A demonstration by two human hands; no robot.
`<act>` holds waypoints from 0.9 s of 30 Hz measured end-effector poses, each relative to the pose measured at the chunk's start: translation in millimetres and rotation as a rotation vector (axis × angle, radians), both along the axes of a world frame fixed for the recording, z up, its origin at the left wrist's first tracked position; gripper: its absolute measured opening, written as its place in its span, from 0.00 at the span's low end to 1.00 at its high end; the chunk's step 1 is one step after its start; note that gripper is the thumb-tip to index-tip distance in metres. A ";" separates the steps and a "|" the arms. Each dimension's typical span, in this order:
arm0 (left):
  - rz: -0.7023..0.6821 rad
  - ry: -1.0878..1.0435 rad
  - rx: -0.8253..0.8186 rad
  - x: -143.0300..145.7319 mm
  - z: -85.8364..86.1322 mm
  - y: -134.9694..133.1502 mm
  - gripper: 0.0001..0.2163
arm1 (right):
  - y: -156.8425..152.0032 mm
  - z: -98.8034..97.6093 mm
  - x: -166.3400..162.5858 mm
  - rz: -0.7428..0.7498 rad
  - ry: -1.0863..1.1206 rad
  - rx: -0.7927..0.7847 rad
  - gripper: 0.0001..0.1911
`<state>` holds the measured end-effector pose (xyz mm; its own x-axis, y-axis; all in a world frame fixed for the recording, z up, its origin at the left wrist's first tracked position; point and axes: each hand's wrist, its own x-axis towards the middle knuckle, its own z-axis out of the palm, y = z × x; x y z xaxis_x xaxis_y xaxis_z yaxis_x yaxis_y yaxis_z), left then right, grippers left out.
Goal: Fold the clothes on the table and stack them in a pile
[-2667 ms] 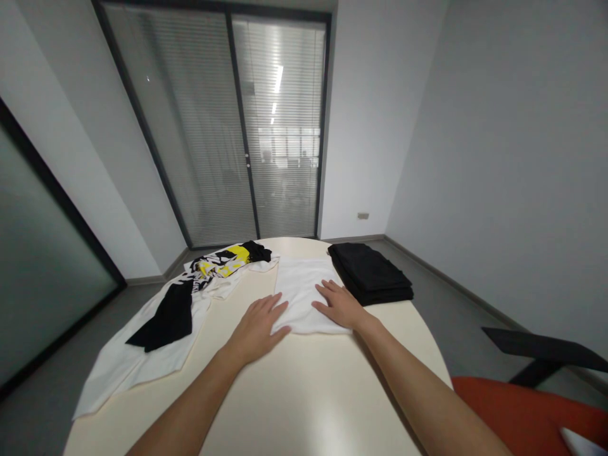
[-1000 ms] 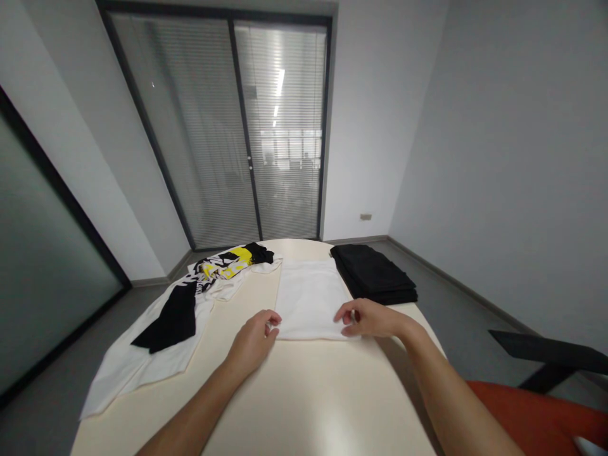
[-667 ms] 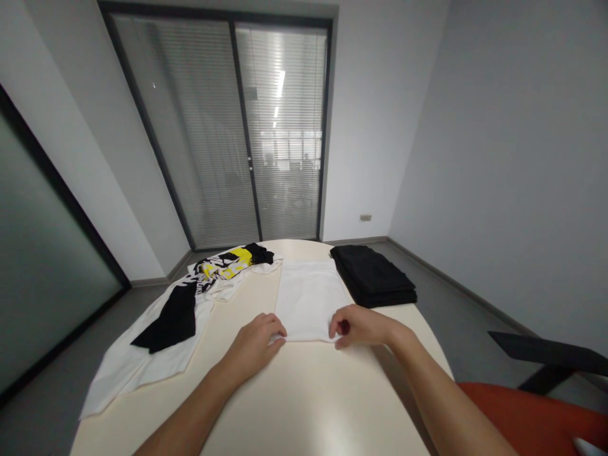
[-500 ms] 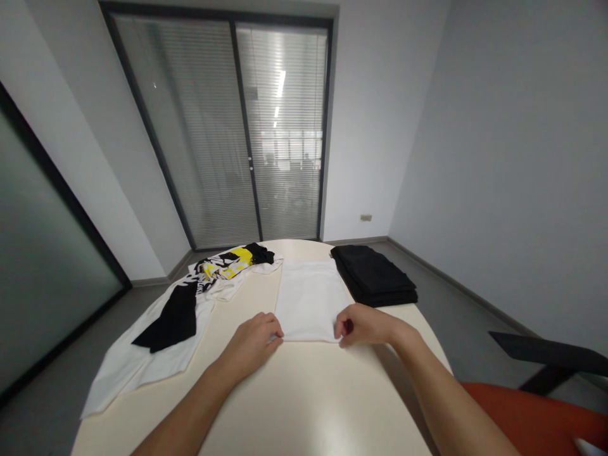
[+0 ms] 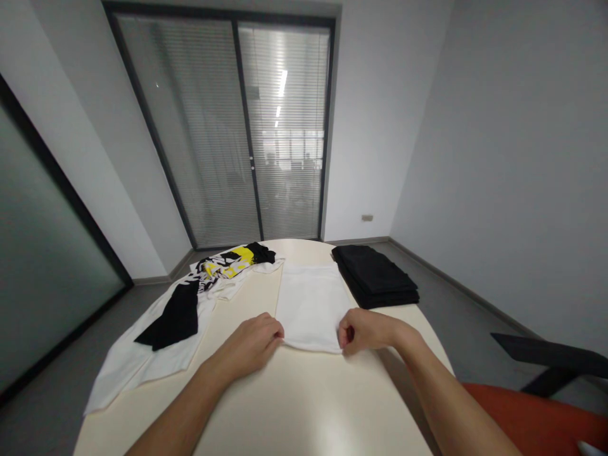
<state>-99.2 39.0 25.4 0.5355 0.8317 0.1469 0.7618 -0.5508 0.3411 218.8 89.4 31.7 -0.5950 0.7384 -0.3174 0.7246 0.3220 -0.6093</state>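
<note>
A folded white garment (image 5: 311, 304) lies flat in the middle of the round cream table (image 5: 304, 405). My left hand (image 5: 251, 345) is closed on its near left corner. My right hand (image 5: 363, 330) pinches its near right corner. The near edge of the cloth is lifted slightly between the two hands.
A stack of folded black clothes (image 5: 375, 275) sits to the right of the white garment. To the left lie unfolded shirts, one white with a black piece (image 5: 161, 329) and one with yellow and black print (image 5: 232, 261). An orange chair (image 5: 532, 418) stands at the lower right.
My hands went from lying flat on the white garment to gripping its near corners. The near edge has since been drawn a little toward me and lifted.
</note>
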 end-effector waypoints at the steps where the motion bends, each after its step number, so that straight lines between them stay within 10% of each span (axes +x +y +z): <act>1: -0.006 0.003 -0.025 -1.4 2.3 -1.6 0.09 | -2.2 1.6 -1.6 0.009 0.002 -0.044 0.09; 6: -0.029 0.018 -0.171 -4.8 9.9 -8.0 0.07 | -11.1 7.6 -15.5 0.073 0.086 -0.320 0.15; 13: -0.058 -0.018 -0.345 -1.6 17.3 -14.7 0.11 | 1.5 -1.7 -25.2 -0.009 0.270 0.133 0.18; 21: -0.111 0.017 -0.784 3.3 23.8 -29.2 0.10 | 2.0 -12.3 -21.8 0.040 0.251 -0.212 0.21; 24: -0.143 -0.060 -0.610 14.6 24.4 -29.6 0.12 | -0.9 -11.6 -27.4 0.049 0.236 -0.166 0.21; 27: -0.121 -0.137 -0.184 22.3 12.6 -23.9 0.16 | -0.9 -11.6 -35.2 0.004 0.283 0.204 0.18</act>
